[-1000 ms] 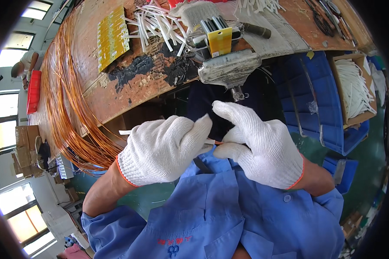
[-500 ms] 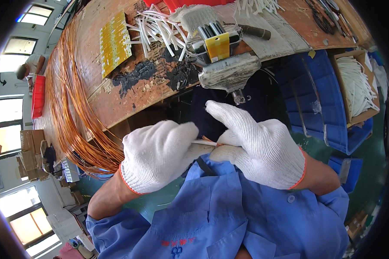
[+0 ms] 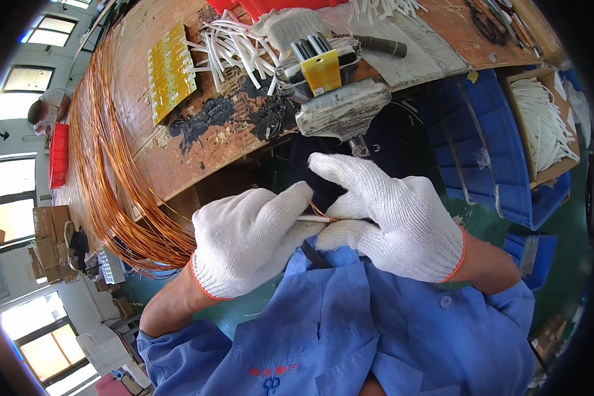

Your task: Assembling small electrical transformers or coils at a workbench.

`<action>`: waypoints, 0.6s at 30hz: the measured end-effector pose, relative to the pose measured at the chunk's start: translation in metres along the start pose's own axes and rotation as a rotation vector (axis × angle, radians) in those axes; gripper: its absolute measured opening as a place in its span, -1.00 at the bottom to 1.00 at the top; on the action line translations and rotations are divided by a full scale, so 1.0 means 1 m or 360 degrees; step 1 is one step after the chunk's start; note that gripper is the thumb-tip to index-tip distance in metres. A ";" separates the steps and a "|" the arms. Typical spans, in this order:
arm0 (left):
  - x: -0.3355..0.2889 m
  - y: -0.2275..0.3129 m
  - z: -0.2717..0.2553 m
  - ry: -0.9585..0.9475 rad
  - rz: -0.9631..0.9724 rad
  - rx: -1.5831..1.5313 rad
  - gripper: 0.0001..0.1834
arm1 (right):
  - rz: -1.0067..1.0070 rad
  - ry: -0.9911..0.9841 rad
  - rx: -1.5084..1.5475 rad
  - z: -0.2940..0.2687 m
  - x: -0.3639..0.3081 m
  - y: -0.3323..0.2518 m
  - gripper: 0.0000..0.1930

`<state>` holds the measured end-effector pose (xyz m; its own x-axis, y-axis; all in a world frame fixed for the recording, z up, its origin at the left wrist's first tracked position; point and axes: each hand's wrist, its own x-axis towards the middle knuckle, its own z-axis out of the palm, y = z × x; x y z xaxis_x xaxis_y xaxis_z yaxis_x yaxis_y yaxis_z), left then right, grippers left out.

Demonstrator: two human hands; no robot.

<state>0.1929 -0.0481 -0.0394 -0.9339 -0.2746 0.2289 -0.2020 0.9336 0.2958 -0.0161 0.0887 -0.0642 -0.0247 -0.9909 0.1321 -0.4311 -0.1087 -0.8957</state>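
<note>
Both my hands wear white knit gloves with orange cuffs and meet in front of my blue work jacket. Between thumb and fingers, my left hand [image 3: 247, 236] pinches a thin white sleeve [image 3: 313, 218]. Fine copper wire [image 3: 319, 210] rises in a small loop beside that sleeve. My right hand [image 3: 399, 224] grips the copper wire's other end with its lower fingertips, while its index finger stretches forward. The gloves hide most of the wire. Just beyond my hands stands a bench vise [image 3: 345, 112], with a yellow-faced block [image 3: 321, 71] with dark bars sitting at its jaws.
The worn bench [image 3: 152, 142] carries loose white sleeves [image 3: 234, 49], a yellow panel [image 3: 171, 72] and pliers [image 3: 485, 23]. Long copper wire bundles [image 3: 105, 152] hang off its left side. At right, a carton [image 3: 544, 125] of white sleeves rests on a blue bin [image 3: 465, 142]. Another person [image 3: 49, 109] is far left.
My left thumb has lifted and straightened a little. The copper wire beside the sleeve now bows up in a wider loop. The view has shifted slightly.
</note>
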 end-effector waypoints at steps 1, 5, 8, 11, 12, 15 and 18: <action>-0.001 0.001 0.000 0.0053 -0.0028 0.0009 -0.57 | 0.0036 -0.0002 0.0086 -0.001 -0.001 -0.002 -0.26; 0.001 0.004 -0.005 0.0030 -0.0114 0.0041 -0.63 | 0.0260 0.0015 0.0576 -0.001 -0.004 -0.004 -0.42; 0.001 0.004 -0.005 0.0022 -0.0141 0.0055 -0.65 | 0.0387 -0.0042 0.0599 -0.008 -0.007 0.000 -0.61; -0.001 0.005 0.001 0.0030 -0.0102 0.0008 -0.65 | 0.0255 -0.0047 0.0282 -0.009 -0.010 0.004 -0.83; 0.000 0.004 0.002 0.0024 -0.0085 -0.0038 -0.65 | 0.0159 0.0010 0.0235 -0.005 -0.012 0.007 -0.83; 0.004 0.003 0.002 -0.0104 -0.0043 -0.0157 -0.61 | -0.0075 0.0097 0.0036 0.002 -0.013 0.012 -0.84; 0.006 0.002 0.002 -0.0265 0.0070 -0.0116 -0.55 | -0.0137 -0.0020 -0.0209 -0.002 -0.013 0.009 -0.81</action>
<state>0.1867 -0.0477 -0.0390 -0.9786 -0.1860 0.0881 -0.1434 0.9231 0.3569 -0.0219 0.1012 -0.0732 0.0284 -0.9795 0.1997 -0.5455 -0.1826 -0.8180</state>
